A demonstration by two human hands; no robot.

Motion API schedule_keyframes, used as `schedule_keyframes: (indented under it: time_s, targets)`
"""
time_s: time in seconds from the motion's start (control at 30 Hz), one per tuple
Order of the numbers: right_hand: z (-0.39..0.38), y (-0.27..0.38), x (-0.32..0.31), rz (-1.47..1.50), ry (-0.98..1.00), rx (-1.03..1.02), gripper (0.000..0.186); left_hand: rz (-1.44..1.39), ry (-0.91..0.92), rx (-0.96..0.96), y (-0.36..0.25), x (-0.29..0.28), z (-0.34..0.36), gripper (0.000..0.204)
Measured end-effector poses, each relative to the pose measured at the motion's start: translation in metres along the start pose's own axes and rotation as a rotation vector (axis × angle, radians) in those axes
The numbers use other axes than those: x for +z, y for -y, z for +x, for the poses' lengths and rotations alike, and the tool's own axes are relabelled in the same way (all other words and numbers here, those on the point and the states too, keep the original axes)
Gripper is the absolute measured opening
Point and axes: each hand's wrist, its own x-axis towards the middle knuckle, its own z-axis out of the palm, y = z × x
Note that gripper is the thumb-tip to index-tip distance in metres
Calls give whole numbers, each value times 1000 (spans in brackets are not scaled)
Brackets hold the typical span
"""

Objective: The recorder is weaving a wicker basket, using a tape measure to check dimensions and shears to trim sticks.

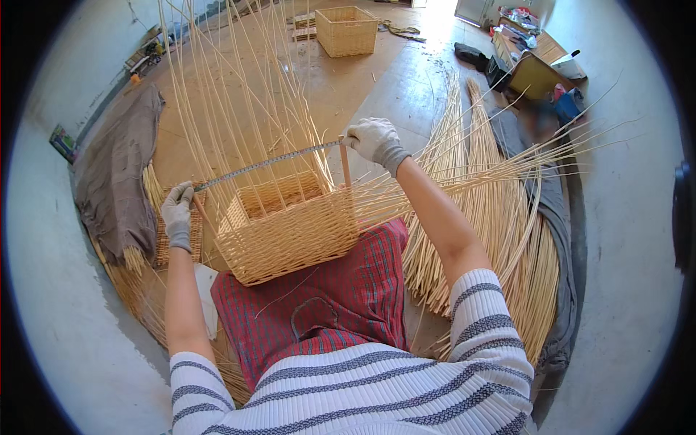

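Observation:
A half-woven rectangular wicker basket [286, 230] rests on my lap over a red checked apron [341, 290]. Long pale upright stakes [239, 94] rise from its rim. A metal ruler [264, 165] stretches diagonally across the top of the basket. My left hand [177, 214], in a grey glove, grips the ruler's left end at the near-left corner post. My right hand [373, 141], also gloved, pinches the ruler's right end at the far-right corner post.
A big fan of pale willow rods [493, 210] lies on the floor to my right over grey cloth. A brown cloth [116, 174] lies at left. A finished basket [346, 30] stands far back. Boxes and clutter [533, 69] sit at upper right.

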Motion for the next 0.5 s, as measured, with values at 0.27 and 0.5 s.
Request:
schedule_keyframes:
  time_s: [0.27, 0.5]
  targets:
    - [-7, -15, 4, -16, -24, 35, 32, 69, -15, 13, -9, 4, -4, 21]
    - [-12, -3, -3, 123, -2, 73, 32, 216, -180, 99, -30, 24, -31, 34]
